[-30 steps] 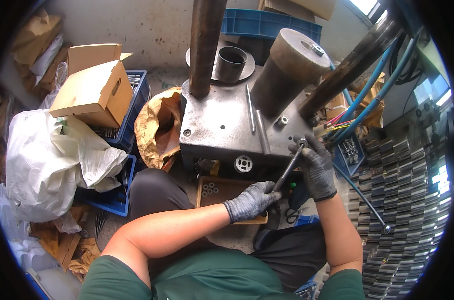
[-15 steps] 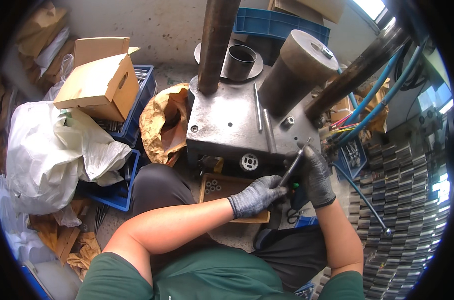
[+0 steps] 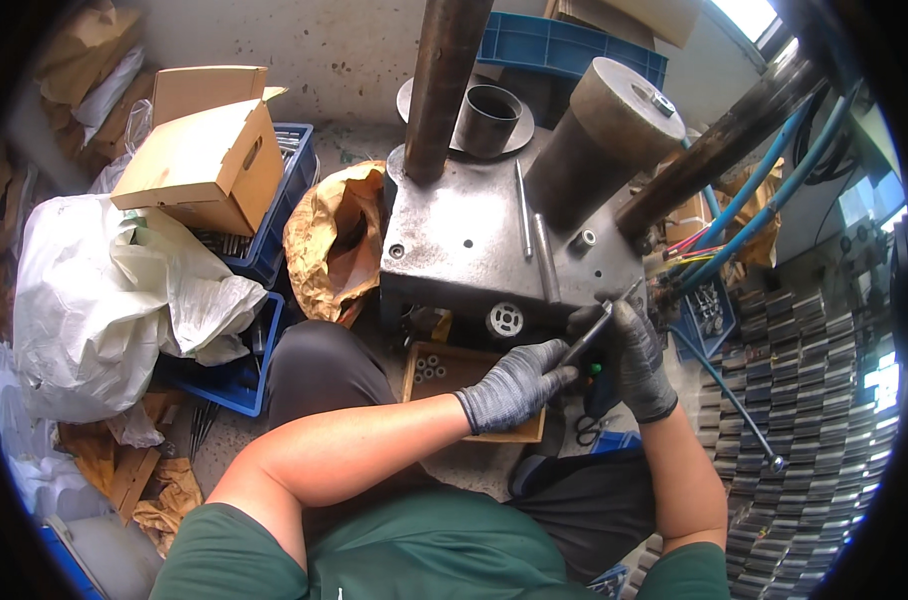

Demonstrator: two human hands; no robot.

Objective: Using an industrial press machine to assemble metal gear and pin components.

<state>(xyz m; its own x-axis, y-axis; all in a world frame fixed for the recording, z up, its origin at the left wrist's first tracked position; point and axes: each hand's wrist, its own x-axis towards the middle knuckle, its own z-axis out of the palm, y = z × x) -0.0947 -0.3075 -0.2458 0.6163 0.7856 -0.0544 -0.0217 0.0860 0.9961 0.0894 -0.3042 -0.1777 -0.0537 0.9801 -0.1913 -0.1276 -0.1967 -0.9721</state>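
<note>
Both my hands wear grey gloves and meet in front of the steel machine block (image 3: 424, 235). My left hand (image 3: 514, 387) is closed around the lower end of a dark metal rod (image 3: 588, 338), which tilts up to the right toward a brighter tip. My right hand (image 3: 638, 360) is raised beside that tip, its fingers bent and pressed together. A thin metal pin (image 3: 630, 290) pokes out above its fingertips; its lower part is hidden. On the block's top lie a thin bright rod (image 3: 524, 210) and a thicker grey rod (image 3: 546, 258), with a small metal bushing (image 3: 585, 240) to their right.
Below the block, a wooden tray (image 3: 411, 385) holds several small rings. To the left are a paper sack (image 3: 304, 240), a cardboard box (image 3: 199, 170), blue crates (image 3: 236, 400) and a white plastic bag (image 3: 74, 300). Stacked metal cylinders (image 3: 804, 420) and a ball-ended lever (image 3: 739, 415) stand right.
The rod's tip has come down and left from the right fingertips, and the thin pin now shows apart from it. The whole view has shifted slightly.
</note>
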